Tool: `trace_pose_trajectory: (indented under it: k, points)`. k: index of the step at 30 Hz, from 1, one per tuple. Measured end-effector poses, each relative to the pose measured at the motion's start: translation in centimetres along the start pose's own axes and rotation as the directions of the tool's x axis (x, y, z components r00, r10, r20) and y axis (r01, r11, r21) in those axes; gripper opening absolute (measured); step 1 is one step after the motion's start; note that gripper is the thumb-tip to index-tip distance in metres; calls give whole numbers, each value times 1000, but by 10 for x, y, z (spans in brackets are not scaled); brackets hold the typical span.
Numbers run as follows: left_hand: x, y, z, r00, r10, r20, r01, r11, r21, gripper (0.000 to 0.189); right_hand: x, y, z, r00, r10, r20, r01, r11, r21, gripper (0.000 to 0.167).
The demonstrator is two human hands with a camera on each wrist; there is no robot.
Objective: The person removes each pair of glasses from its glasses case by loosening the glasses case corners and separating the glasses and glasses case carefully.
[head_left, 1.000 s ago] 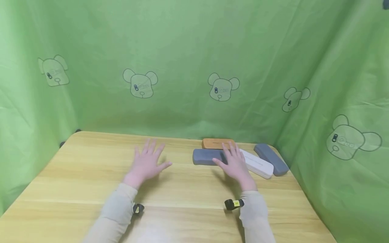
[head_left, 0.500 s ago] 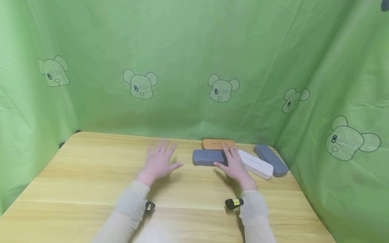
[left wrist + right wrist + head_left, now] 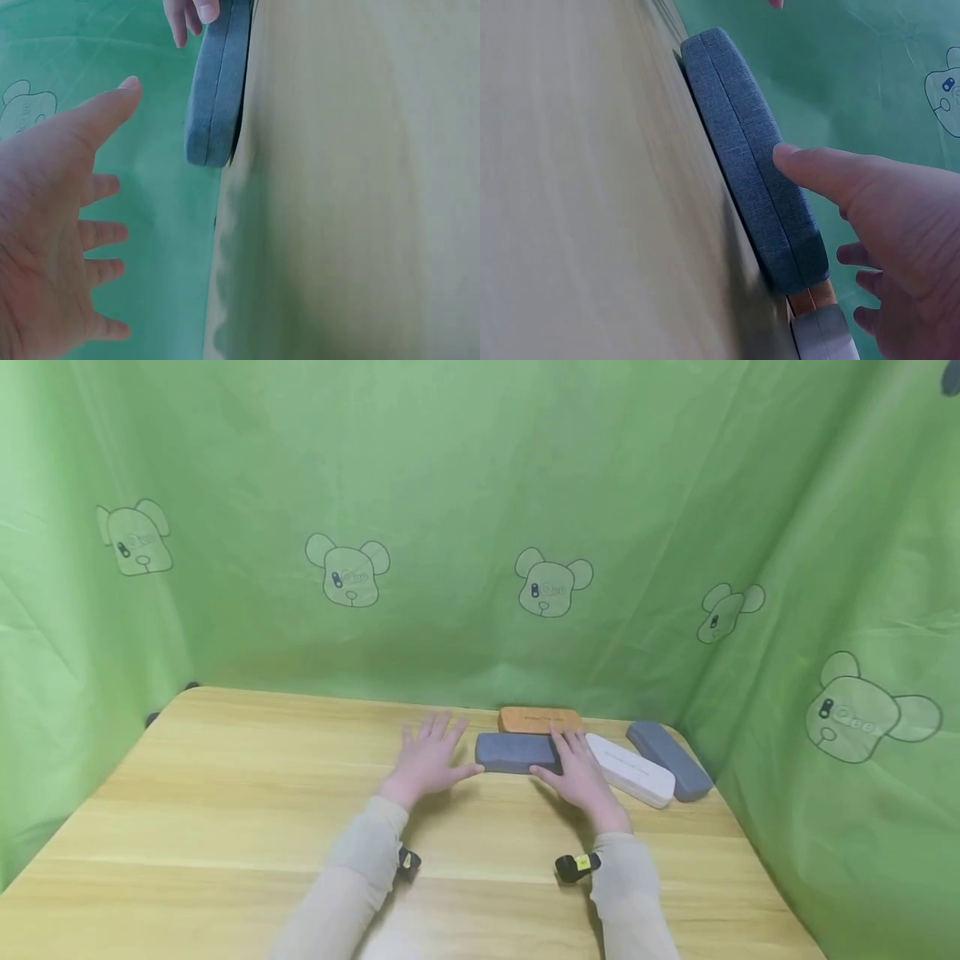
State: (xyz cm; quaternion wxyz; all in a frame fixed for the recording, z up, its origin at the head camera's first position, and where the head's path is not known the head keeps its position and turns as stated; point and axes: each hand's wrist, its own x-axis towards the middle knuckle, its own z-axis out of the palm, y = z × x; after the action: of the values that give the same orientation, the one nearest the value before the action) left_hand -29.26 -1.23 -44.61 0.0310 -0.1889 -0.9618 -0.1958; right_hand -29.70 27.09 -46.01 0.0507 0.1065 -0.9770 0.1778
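A blue-grey fabric glasses case (image 3: 512, 752) lies lengthwise near the back of the table, with a seam along its side. My left hand (image 3: 429, 763) is spread wide just left of it, thumb tip by its left end in the head view. Over its right end reaches my right hand (image 3: 582, 777), fingers extended and covering that end; in the right wrist view the thumb (image 3: 821, 169) overlaps the case (image 3: 742, 154). Neither hand grips anything. Behind it sits an orange glasses case (image 3: 536, 720). A white glasses case (image 3: 632, 771) lies slanted to the right, beside the right hand.
A second blue-grey glasses case (image 3: 670, 760) lies slanted at the table's back right corner. The wooden table (image 3: 187, 827) is bordered by a green curtain (image 3: 450, 485) printed with bear heads. Small black cameras (image 3: 576, 867) sit at both wrists.
My left hand has moved right across the table, up to the left end of the blue-grey glasses case. The right hand and all the cases have stayed nearly in place.
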Motion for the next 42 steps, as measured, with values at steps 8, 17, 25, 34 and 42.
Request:
trace_pose_trajectory:
  k: [8, 17, 25, 34, 42]
  points:
    - [13, 13, 13, 1000, 17, 2, -17, 999, -27, 89, 0, 2, 4, 1000, 8, -8, -8, 999, -40, 86]
    - [23, 22, 22, 999, -13, 35, 15, 998, -53, 90, 2, 2, 7, 999, 25, 25, -23, 998, -59, 87]
    - [30, 26, 26, 995, -42, 92, 48, 996, -70, 89, 1, 4, 8, 999, 28, 23, -26, 998, -65, 87]
    - [35, 26, 31, 991, -65, 114, 70, 997, -42, 88, 0, 4, 9, 999, 27, 27, -25, 998, -63, 86]
    - [36, 28, 33, 991, -78, 105, 82, 996, -28, 82, 0, 2, 7, 1000, 21, 24, -19, 997, -69, 86]
